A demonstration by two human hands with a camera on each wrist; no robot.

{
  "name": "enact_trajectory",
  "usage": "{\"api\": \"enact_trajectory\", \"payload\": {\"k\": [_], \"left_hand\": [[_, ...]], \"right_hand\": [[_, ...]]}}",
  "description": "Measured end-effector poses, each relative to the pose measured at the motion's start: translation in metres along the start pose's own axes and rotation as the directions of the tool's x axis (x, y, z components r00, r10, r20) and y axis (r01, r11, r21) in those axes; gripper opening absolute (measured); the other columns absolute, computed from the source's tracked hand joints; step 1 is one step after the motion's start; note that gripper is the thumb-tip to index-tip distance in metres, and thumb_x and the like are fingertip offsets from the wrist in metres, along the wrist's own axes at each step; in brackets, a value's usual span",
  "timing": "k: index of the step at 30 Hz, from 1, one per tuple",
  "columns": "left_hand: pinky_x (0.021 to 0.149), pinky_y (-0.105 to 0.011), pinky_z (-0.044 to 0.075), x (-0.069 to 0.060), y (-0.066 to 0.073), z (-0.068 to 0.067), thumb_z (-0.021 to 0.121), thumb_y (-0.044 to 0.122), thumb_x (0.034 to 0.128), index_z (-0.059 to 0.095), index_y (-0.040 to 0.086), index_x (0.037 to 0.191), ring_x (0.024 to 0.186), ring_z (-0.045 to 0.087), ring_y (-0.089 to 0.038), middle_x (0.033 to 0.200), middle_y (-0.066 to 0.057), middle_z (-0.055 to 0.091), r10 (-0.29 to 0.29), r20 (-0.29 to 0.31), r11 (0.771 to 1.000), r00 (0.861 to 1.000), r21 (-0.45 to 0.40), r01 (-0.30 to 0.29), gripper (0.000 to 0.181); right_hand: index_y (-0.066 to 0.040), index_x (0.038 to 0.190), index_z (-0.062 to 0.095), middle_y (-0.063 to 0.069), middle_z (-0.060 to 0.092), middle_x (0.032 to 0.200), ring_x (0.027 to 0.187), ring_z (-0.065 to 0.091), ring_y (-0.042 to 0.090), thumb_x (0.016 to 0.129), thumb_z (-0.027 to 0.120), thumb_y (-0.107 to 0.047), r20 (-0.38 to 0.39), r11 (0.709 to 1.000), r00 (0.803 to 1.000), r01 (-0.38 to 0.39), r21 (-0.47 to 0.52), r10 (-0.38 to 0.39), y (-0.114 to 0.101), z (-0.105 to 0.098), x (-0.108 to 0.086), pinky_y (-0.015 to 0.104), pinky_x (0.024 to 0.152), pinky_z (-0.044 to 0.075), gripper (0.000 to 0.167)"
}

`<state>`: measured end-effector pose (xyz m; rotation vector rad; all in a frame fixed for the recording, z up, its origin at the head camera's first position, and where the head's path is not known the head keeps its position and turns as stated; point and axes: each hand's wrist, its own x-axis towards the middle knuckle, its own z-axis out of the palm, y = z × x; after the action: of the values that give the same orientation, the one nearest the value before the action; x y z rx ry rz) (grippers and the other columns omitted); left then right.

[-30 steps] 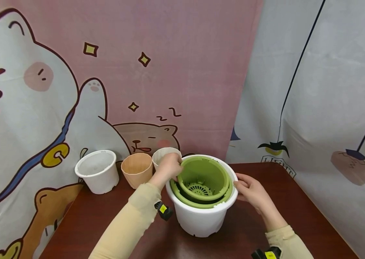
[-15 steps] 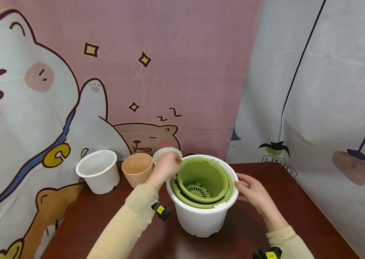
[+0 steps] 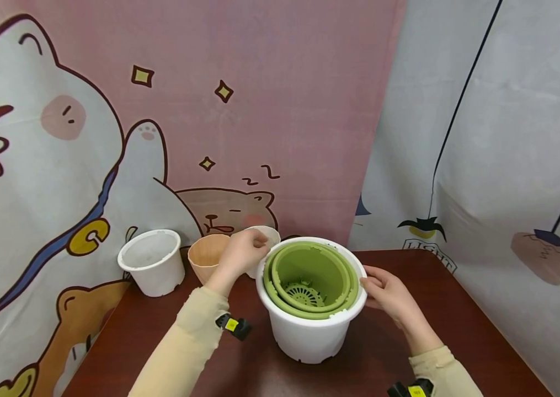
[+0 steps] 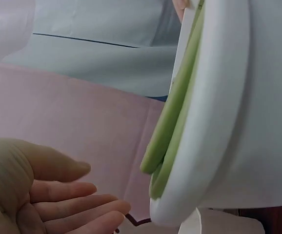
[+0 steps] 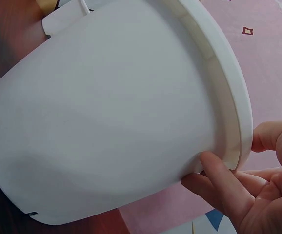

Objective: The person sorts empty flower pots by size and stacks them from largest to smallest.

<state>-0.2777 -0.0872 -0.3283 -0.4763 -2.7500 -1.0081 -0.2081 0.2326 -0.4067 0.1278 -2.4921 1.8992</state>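
My left hand (image 3: 243, 253) hovers at the left of a large white flowerpot (image 3: 309, 337), apart from its rim. In the left wrist view its fingers (image 4: 77, 207) are loosely extended and hold nothing. Nested inside the white pot are two green pots: an outer one (image 3: 284, 309) and an inner one (image 3: 312, 263) with a slotted bottom. My right hand (image 3: 390, 296) pinches the white pot's rim on the right. The right wrist view shows that hand's fingers (image 5: 224, 187) under the rim, with the thumb at its edge.
Back left on the dark red table (image 3: 160, 322) stand a white pot (image 3: 154, 275), a peach pot (image 3: 205, 257) and a cream pot (image 3: 271, 236), the last two partly hidden by my left hand. Printed cloth (image 3: 309, 138) hangs behind the table.
My left hand has let go of the inner green pot's rim and moved left, away from it. The inner pot now sits more centred in the outer one. My right hand stays put.
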Motion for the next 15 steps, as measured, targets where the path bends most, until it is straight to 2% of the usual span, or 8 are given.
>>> {"api": "enact_trajectory", "payload": {"k": [6,15], "left_hand": [[0.089,-0.042,0.052,-0.01,-0.008,-0.004,0.069,0.023,0.0906,0.067,0.001,0.119,0.102,0.067,-0.026,0.107,-0.011,0.071,-0.037,0.03,0.998,0.999,-0.056,0.039,0.035],[0.087,-0.047,0.053,-0.021,-0.017,-0.005,0.068,0.021,0.092,0.059,-0.003,0.129,0.102,0.066,-0.034,0.114,-0.02,0.067,0.043,0.035,0.997,0.998,-0.068,-0.041,0.045]], "right_hand": [[0.012,0.144,0.037,0.034,0.053,0.132,0.101,0.067,0.032,0.101,0.056,-0.013,0.002,1.0,1.0,0.001,0.0,-0.001,0.002,-0.001,0.001,0.04,0.077,0.058,0.053],[0.012,0.144,0.037,0.033,0.053,0.132,0.102,0.067,0.032,0.101,0.057,-0.014,0.006,1.0,1.0,0.002,-0.003,-0.002,0.004,-0.001,0.002,0.04,0.078,0.058,0.054]]}}
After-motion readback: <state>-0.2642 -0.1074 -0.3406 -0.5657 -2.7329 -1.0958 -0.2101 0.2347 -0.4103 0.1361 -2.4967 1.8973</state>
